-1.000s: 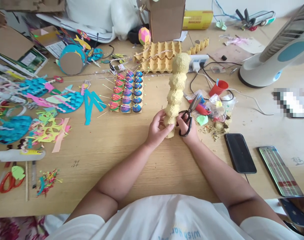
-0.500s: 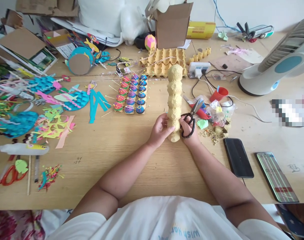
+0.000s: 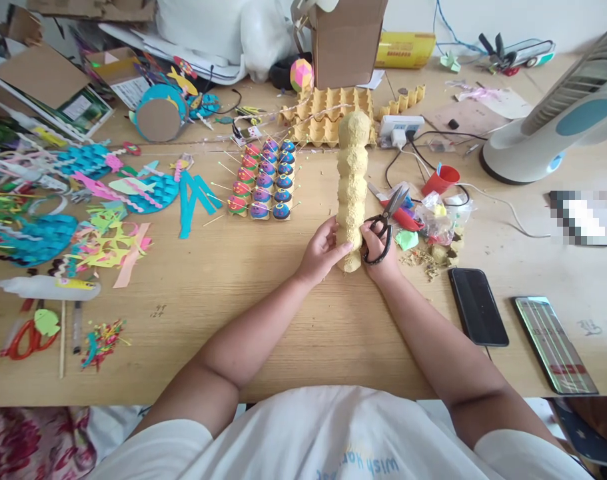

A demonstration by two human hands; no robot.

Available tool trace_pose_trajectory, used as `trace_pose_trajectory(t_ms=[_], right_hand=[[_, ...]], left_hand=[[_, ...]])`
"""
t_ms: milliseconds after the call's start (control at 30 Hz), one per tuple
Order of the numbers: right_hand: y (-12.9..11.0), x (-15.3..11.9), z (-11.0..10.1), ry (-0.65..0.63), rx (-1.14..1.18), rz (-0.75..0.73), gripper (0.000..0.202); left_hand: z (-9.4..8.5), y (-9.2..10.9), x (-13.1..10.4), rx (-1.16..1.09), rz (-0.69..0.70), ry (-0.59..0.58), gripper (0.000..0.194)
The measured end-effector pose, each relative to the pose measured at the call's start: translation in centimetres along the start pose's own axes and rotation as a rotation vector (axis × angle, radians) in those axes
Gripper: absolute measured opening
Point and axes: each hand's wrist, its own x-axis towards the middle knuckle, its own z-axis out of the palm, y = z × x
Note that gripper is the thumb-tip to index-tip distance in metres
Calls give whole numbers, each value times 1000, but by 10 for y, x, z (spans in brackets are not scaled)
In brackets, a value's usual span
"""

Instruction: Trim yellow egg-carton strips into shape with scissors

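Note:
A strip of yellow egg-carton cups [image 3: 353,183], bumpy side up, stands out in front of me, long side pointing away. My left hand [image 3: 324,252] grips its near end from the left, thumb across the lowest cup. At the strip's right side, my right hand [image 3: 383,261] is closed around the handles of black-handled scissors [image 3: 386,223], whose blades point away and to the right. The right fingertips are partly hidden by the handles and the strip. Left of the strip sit painted egg-carton caterpillars [image 3: 261,180] in red, purple and blue, with pin-like feelers.
Behind the strip lies a yellow egg tray [image 3: 328,120]. Carton scraps [image 3: 440,257], a red cup [image 3: 440,179], a black phone [image 3: 479,307] and a second phone [image 3: 556,343] are on the right, with a white fan [image 3: 518,150] beyond. Paper crafts [image 3: 153,193] cover the left.
The view has shifted slightly, so the table things appear a little higher and further right. Both hands keep their hold on the carton strip and scissors.

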Motion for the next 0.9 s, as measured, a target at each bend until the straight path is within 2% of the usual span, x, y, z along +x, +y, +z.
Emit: trace_pose_trajectory(t_ms=[133, 233, 400, 533, 733, 833, 900], right_hand=[[-8, -3, 1, 87, -79, -86, 34], [-6, -3, -1, 141, -210, -176, 28], [3, 2, -6, 128, -379, -232, 32], [2, 3, -6, 57, -303, -147, 27], [-14, -5, 1, -168, -54, -21, 47], [-18, -8, 2, -133, -12, -1, 49], [-17, -8, 2, -93, 6, 5, 48]], left_hand=[[1, 1, 2, -38, -10, 64, 68], [1, 2, 1, -57, -28, 59, 67], [1, 7, 1, -146, -81, 63, 58], [-1, 13, 2, -226, -163, 67, 54], [-6, 12, 3, -211, -194, -50, 56], [-6, 8, 3, -206, -164, -65, 56], [-5, 6, 3, -204, -144, -58, 64]])
